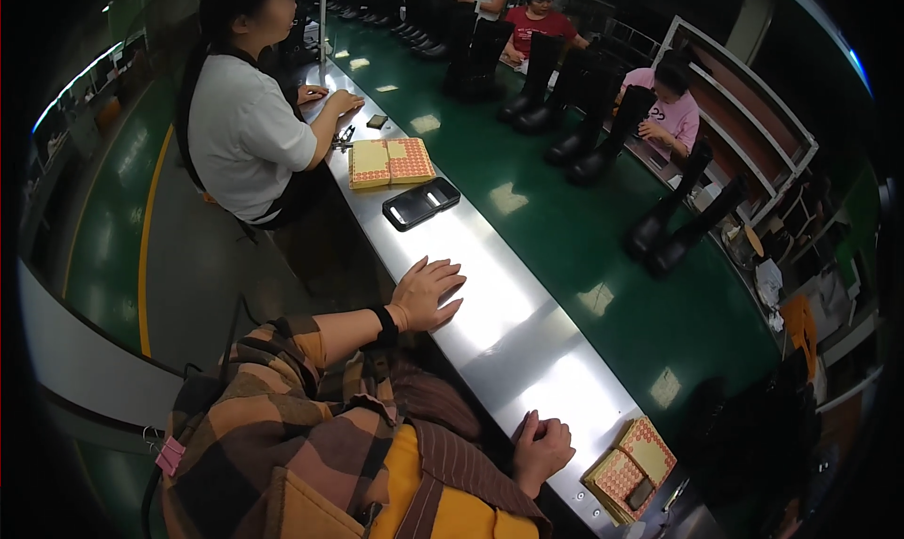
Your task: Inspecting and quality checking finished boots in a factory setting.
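My left hand [426, 294] lies flat on the shiny metal ledge [499, 327], fingers spread and holding nothing. A black band circles that wrist. Farther along the ledge is a black handheld device [421, 204] in a case, apart from my fingers. Beyond it sits a bundle of yellow and red patterned sheets [391, 162]. My right hand [543, 451] rests at the ledge's near edge with its fingers curled in, and no object shows in it. To its right is another strapped bundle of patterned sheets [629, 468], with a small dark block [640, 494] on top.
A green conveyor belt [556, 266] runs alongside the ledge, carrying pairs of tall black boots [593, 148]. One person [247, 125] sits at the ledge on my left. Several others work across the belt, one in a pink shirt [673, 115]. A metal rack [744, 115] stands behind.
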`<action>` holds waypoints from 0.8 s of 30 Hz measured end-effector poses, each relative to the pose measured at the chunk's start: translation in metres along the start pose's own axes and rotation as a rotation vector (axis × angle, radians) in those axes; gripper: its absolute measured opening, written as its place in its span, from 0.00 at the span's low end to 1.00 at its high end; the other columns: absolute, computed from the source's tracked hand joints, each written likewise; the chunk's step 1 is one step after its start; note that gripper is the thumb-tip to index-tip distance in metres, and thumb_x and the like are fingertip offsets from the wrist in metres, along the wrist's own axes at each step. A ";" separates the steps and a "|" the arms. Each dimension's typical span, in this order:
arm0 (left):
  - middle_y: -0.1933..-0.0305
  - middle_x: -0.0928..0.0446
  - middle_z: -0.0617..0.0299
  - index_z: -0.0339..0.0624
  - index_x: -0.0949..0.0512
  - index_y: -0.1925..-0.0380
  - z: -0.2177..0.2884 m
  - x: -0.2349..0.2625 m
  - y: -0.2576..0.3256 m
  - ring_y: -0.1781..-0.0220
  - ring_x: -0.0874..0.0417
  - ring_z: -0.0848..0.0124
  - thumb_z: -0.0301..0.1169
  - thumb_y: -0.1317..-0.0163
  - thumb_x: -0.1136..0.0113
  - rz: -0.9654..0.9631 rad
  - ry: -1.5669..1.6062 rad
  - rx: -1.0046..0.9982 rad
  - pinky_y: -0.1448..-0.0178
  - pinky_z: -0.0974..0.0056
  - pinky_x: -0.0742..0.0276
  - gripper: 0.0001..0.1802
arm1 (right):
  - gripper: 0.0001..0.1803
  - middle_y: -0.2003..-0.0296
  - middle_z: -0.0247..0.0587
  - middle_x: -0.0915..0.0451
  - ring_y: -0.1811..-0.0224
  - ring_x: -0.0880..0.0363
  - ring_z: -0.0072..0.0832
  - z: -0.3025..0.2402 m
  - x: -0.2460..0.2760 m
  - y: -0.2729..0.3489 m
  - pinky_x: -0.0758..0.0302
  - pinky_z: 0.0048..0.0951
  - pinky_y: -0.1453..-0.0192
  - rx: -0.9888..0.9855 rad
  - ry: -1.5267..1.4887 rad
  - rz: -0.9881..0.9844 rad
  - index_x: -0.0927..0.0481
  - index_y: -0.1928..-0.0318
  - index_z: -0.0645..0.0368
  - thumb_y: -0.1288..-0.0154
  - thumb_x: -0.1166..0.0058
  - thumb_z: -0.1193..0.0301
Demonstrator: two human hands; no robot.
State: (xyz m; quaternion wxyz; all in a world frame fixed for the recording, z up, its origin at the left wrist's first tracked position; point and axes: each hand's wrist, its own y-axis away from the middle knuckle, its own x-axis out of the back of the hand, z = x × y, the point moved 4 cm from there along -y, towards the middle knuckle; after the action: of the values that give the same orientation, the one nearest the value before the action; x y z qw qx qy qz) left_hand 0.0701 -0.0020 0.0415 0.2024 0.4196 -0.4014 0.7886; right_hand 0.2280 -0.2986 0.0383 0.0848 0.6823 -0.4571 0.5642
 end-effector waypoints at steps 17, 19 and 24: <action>0.39 0.28 0.55 0.46 0.23 0.46 -0.002 -0.001 -0.002 0.33 0.33 0.56 0.41 0.42 0.42 -0.003 0.018 -0.051 0.28 0.46 0.44 0.24 | 0.19 0.80 0.38 0.30 0.74 0.31 0.37 -0.010 -0.001 -0.001 0.41 0.38 0.65 0.032 0.040 0.055 0.31 0.80 0.57 0.37 0.42 0.63; 0.39 0.28 0.53 0.45 0.23 0.46 -0.002 0.000 -0.001 0.33 0.34 0.54 0.40 0.43 0.43 0.019 0.039 -0.073 0.28 0.45 0.45 0.24 | 0.19 0.81 0.38 0.31 0.75 0.31 0.38 -0.013 0.001 0.000 0.40 0.38 0.65 0.035 0.039 0.097 0.32 0.82 0.57 0.38 0.41 0.63; 0.35 0.32 0.49 0.42 0.25 0.44 -0.003 -0.006 -0.003 0.31 0.38 0.52 0.40 0.43 0.43 -0.059 0.034 -0.096 0.27 0.42 0.52 0.26 | 0.19 0.81 0.34 0.30 0.75 0.30 0.34 -0.016 0.007 -0.001 0.39 0.37 0.66 -0.022 0.083 0.139 0.31 0.84 0.53 0.42 0.38 0.60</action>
State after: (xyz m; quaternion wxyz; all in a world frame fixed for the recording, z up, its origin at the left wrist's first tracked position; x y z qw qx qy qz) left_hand 0.0744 0.0021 0.0369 0.2522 0.4073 -0.4227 0.7693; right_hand 0.2171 -0.2915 0.0499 0.0721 0.6240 -0.5056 0.5915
